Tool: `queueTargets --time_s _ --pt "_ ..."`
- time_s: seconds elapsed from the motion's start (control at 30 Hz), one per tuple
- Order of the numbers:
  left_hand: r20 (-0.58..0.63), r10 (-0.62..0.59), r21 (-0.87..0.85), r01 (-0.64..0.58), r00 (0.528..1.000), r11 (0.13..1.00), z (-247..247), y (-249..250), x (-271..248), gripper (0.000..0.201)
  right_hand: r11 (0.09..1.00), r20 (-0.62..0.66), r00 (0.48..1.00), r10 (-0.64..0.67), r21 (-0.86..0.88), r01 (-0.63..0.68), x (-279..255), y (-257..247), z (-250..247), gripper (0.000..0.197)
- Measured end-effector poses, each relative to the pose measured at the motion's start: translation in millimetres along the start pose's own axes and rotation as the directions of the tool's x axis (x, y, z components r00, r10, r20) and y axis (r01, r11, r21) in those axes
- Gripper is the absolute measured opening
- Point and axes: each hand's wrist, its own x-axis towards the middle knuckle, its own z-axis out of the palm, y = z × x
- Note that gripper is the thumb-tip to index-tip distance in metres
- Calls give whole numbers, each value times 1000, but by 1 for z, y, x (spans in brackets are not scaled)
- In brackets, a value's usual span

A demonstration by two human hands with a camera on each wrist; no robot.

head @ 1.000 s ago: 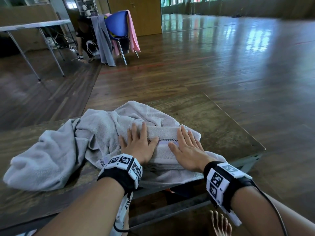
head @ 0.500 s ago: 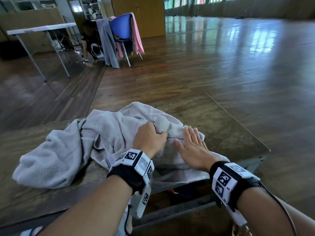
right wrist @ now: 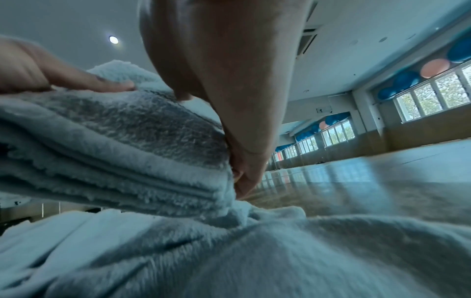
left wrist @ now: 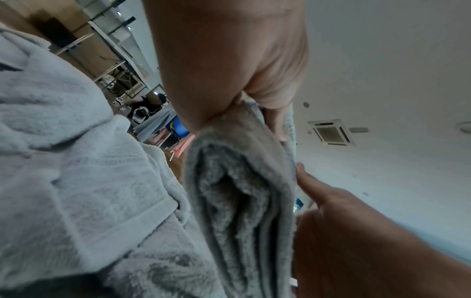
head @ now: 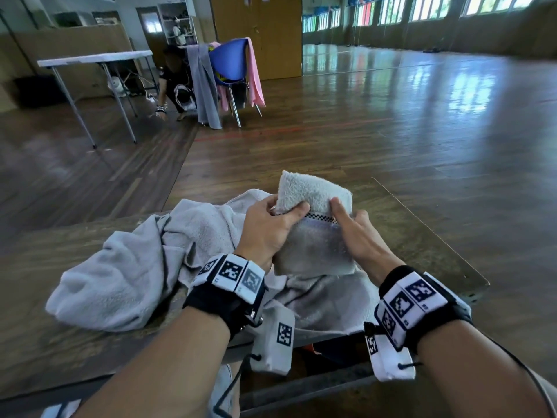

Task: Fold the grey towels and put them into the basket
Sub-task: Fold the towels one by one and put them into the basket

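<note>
Folded grey towel (head: 313, 224): raised above counter (head: 422, 236), left hand (head: 265, 227) and right hand (head: 358, 236) each with grip pinched on one side. Loose grey towels (head: 135, 267): heaped on counter beneath.

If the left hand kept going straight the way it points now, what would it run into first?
Probably nothing on the table: the left hand, gripping the folded towel, points past the far edge toward open wooden floor. Depth is unclear.

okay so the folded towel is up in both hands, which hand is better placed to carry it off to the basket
No basket is in view, so this is tentative: left. The left hand wraps the folded towel; the right hand only pinches its edge.
</note>
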Motion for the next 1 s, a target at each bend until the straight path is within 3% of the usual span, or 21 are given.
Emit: queueTargets --time_s 0.13,0.23,0.3,0.4,0.53,0.7,0.77,0.87,1.0 --pt "20 -71 -125 73 997 989 -17 13 1 20 990 -100 985 -141 -47 137 -7 -21 3 48" --pt "-9 -5 -63 4 1000 998 -33 31 2 22 960 -176 944 -279 -66 272 -20 -34 10 31" --pt "-22 91 75 -89 996 993 -45 46 -3 28 948 -204 926 -319 -65 312 -34 -43 18 30" --pt "-74 227 289 -197 971 937 -66 65 -17 61 936 -204 913 -352 -68 346 -57 -61 30 30" --pt "-161 339 347 -268 927 899 -98 91 -38 57 903 -188 883 -430 -106 417 -86 -102 54 32" --pt "-266 389 356 -285 882 890 -158 114 -75 51 883 -127 875 -467 -128 452 -128 -137 101 35" --pt "-306 377 360 -260 875 896 -187 120 -93 54 872 -73 873 -482 -138 470 -144 -144 126 36" --pt "-340 266 337 -147 902 930 -236 117 -124 49 872 41 877 -478 -100 479 -167 -148 167 33" --pt "-328 15 267 77 944 961 -309 94 -171 34 825 350 827 -439 -207 525 -193 -154 222 18"
